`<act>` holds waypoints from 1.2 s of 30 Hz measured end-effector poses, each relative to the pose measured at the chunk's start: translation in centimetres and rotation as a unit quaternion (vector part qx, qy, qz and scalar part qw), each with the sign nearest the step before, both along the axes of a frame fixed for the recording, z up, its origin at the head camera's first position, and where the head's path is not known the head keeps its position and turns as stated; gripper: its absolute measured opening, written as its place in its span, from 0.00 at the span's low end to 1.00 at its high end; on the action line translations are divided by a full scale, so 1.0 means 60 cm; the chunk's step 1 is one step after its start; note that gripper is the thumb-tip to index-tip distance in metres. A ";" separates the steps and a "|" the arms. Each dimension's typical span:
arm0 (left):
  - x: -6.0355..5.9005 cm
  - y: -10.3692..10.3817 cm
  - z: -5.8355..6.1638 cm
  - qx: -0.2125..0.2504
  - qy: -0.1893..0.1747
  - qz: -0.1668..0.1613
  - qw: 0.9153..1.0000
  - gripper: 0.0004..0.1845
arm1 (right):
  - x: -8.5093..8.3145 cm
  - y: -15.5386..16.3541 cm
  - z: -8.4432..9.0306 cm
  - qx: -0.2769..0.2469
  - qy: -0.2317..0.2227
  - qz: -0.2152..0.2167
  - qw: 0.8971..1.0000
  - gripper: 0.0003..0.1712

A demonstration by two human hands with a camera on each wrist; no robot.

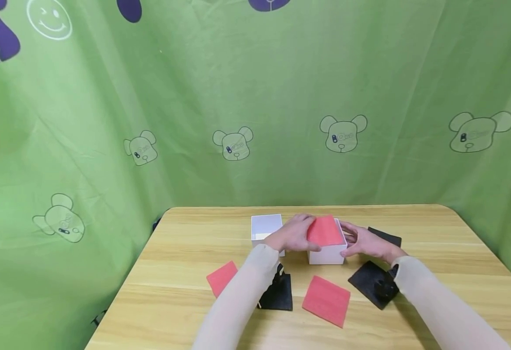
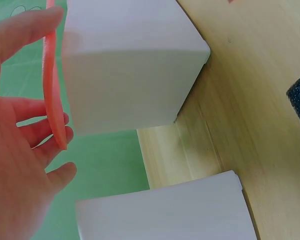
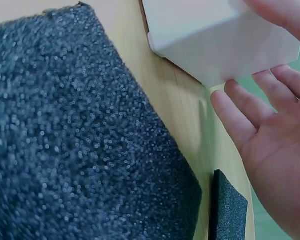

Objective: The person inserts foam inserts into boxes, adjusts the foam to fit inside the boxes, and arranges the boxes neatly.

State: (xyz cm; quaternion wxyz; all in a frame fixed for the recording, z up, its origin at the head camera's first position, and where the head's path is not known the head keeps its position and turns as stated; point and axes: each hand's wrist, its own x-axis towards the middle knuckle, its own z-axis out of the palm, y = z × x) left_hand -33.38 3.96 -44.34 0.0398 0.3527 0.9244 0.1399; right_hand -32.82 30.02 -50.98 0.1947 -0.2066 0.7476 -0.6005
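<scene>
A red foam sheet (image 1: 325, 230) lies across the top of the right-hand white box (image 1: 326, 256). My left hand (image 1: 293, 233) pinches its left edge, the thumb on the near face and the fingers behind, as the left wrist view shows. Around the right side of that box my right hand (image 1: 367, 243) holds the wall, thumb on the front face, fingers (image 3: 247, 102) along the side. Left of it stands a second white box (image 1: 266, 224) with its top uncovered, partly hidden by my left hand and wrist.
On the wooden table (image 1: 167, 272) lie a red sheet (image 1: 326, 300) at front middle and another red sheet (image 1: 221, 278) at left. Black foam squares lie under my left forearm (image 1: 280, 294), by my right wrist (image 1: 371, 282) and behind my right hand (image 1: 385, 236). A green curtain (image 1: 281, 97) hangs behind.
</scene>
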 end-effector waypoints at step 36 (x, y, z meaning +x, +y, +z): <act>-0.002 0.014 -0.021 -0.027 0.004 0.000 1.000 0.41 | 0.002 -0.004 0.001 0.025 0.001 0.007 1.000 0.60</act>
